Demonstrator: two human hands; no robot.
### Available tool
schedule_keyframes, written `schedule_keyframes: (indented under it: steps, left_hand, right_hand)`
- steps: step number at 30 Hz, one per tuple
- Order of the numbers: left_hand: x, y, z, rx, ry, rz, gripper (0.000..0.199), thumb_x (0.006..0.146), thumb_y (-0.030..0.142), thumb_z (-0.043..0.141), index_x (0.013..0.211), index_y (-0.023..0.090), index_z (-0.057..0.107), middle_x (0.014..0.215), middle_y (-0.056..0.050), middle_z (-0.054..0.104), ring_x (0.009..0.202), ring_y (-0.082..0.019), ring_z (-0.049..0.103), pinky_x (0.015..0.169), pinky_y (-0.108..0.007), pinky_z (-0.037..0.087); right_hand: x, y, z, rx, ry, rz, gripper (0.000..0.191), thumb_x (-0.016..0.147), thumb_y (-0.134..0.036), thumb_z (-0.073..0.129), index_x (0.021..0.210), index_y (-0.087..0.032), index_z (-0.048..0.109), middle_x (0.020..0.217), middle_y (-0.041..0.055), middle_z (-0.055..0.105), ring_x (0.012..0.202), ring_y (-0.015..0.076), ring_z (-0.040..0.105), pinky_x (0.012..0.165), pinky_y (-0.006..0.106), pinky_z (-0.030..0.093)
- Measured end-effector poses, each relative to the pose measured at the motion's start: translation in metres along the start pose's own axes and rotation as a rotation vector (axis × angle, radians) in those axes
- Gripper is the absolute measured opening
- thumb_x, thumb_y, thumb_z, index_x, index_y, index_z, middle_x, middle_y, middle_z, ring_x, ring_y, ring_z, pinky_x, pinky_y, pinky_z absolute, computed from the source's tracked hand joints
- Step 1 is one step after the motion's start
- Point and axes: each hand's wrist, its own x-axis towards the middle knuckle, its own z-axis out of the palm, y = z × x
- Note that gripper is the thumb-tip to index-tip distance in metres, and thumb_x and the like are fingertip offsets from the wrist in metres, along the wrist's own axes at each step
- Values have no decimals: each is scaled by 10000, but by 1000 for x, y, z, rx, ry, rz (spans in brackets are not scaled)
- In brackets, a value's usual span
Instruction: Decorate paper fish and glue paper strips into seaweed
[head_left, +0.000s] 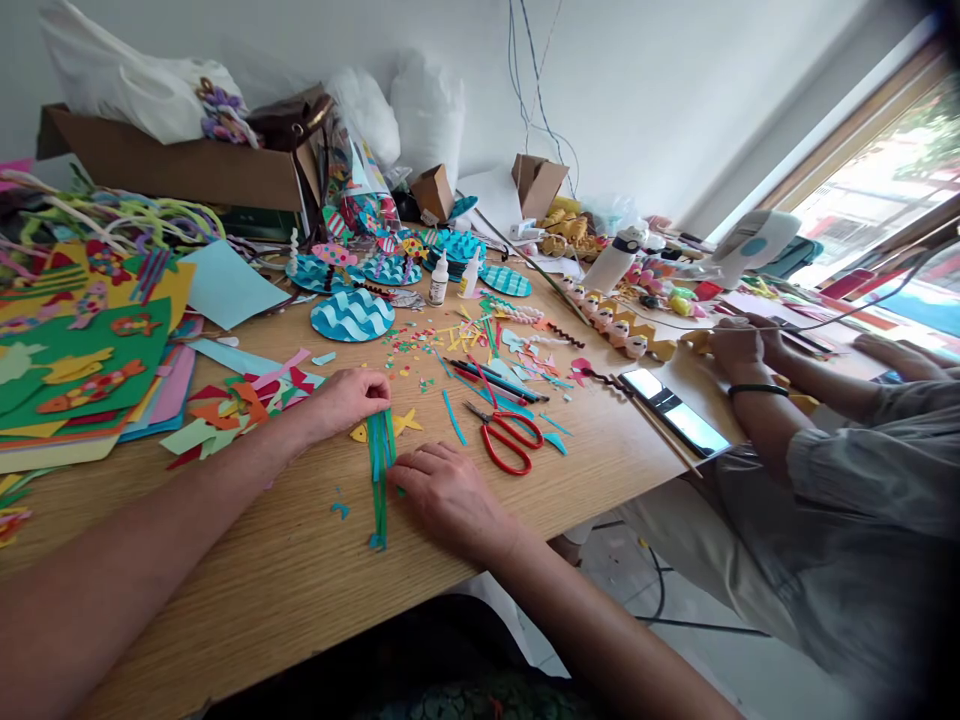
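Observation:
My left hand pinches the top ends of several thin green and blue paper strips, which run down over the wooden table towards me. My right hand lies beside the strips on their right, its fingertips near their middle; what they hold, if anything, is hidden. Behind the strips lies a yellow paper fish, partly covered. Red-handled scissors rest with their blades partly open to the right of my hands. Small blue scraps lie left of the strips.
Pencils and coloured scraps lie beyond the scissors. A wavy blue paper oval and glue bottles stand farther back. Green sheets with paper fish are at left. A phone lies near another person's hands at right.

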Motion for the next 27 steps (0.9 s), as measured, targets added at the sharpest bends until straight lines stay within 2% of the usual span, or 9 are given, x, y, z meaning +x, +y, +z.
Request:
schedule_keyframes:
  steps: [4,6,10,15,17,19,21,24,27]
  left_hand:
    - [-1,1,-3,-48,-10,5,168,649,328,509,639,171,567,630,9,553,623,-146,506,563,-250,365]
    - [-4,5,-5,-189,-21,2,172,658,338,524,649,169,552,627,19,531,608,-129,489,554,-238,365]
    - [-14,16,-12,-654,-80,-98,199,660,354,583,704,170,521,565,55,443,497,-82,417,465,-199,311]
    - [-21,21,-20,-945,-131,-174,238,631,330,665,730,178,511,552,59,496,494,-72,464,490,-187,356]
    - [-22,20,-23,-981,-162,-183,240,633,325,677,727,179,512,576,45,544,509,-74,492,496,-185,374]
    - [-23,22,-27,-1004,-192,-178,238,629,318,689,720,177,519,596,33,574,527,-78,513,501,-184,388]
    - [-25,26,-31,-1029,-213,-154,228,628,307,697,708,177,527,590,31,577,530,-81,518,490,-180,388]
    - [-28,38,-35,-1050,-257,-85,205,636,300,697,674,175,538,567,27,565,510,-82,503,460,-179,369]
    - [-30,48,-36,-1017,-310,-38,200,645,309,690,655,171,546,568,16,556,503,-88,496,453,-192,369]
  right_hand:
    - [-2,1,3,9,108,57,202,855,-170,434,933,-184,620,864,47,619,788,154,531,687,258,386]
    - [-5,2,6,67,206,123,235,852,-158,416,933,-196,632,825,43,625,741,142,548,638,243,393]
    - [-10,-1,4,369,339,186,247,849,-161,411,963,-186,628,759,33,649,679,110,581,628,212,432]
    - [-18,-9,-16,729,328,282,197,827,-249,461,882,-161,628,824,50,646,756,128,589,707,245,456]
    - [-21,-9,-19,941,349,358,234,837,-321,452,874,-161,620,868,66,645,807,150,593,729,271,455]
    - [-22,-5,-17,1266,419,462,269,853,-382,418,924,-178,579,915,73,649,843,167,606,734,297,457]
    - [-21,0,-12,1603,460,573,291,856,-427,397,966,-191,528,897,72,658,797,170,628,687,296,462]
    - [-17,6,-8,1896,326,665,336,838,-461,417,913,-159,545,802,75,668,703,152,634,634,260,445]
    - [-12,5,-10,1961,201,615,366,811,-463,473,892,-131,603,814,82,665,740,138,617,682,252,431]
